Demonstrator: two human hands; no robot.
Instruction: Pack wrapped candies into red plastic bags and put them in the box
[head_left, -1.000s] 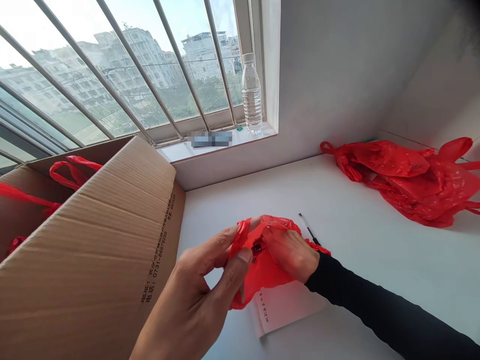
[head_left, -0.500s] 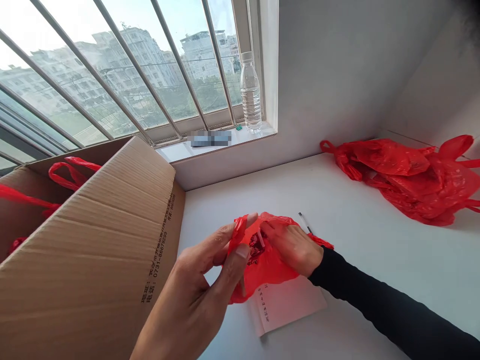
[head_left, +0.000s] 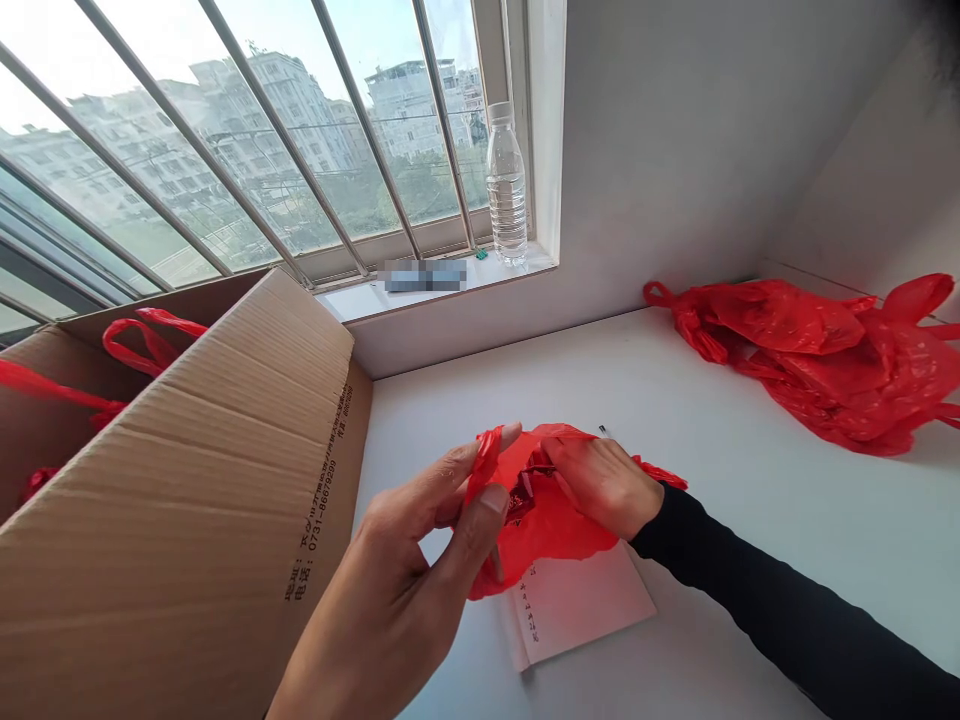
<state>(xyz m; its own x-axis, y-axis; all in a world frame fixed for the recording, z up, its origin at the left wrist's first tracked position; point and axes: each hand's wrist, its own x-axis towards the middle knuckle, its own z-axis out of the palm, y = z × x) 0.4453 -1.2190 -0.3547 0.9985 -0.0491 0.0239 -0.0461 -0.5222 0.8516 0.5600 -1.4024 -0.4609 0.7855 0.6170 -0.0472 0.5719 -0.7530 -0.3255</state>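
A thin red plastic bag (head_left: 559,520) is held open above the white tabletop. My left hand (head_left: 420,570) is closed on the bag's left rim, with the plastic between thumb and index finger. Through the bag's mouth reaches my right hand (head_left: 600,485), bent at the wrist, its fingertips partly hidden by red plastic. Those fingers look pinched at the upper edge of a small dark red packet (head_left: 520,498) with pale print, inside the bag. Beneath the bag lies an open notebook (head_left: 592,605) with handwriting down its left side.
To the left stands an open cardboard box (head_left: 225,440) with red bags (head_left: 142,345) inside. More red plastic bags (head_left: 840,350) lie heaped at the back right. A pen (head_left: 603,431) shows behind my right hand. On the windowsill is a clear water bottle (head_left: 507,190) beside a blurred item (head_left: 424,275).
My right hand has shifted slightly right inside the bag. The dark red packet has turned, and less of its face shows. My left hand keeps its grip on the rim.
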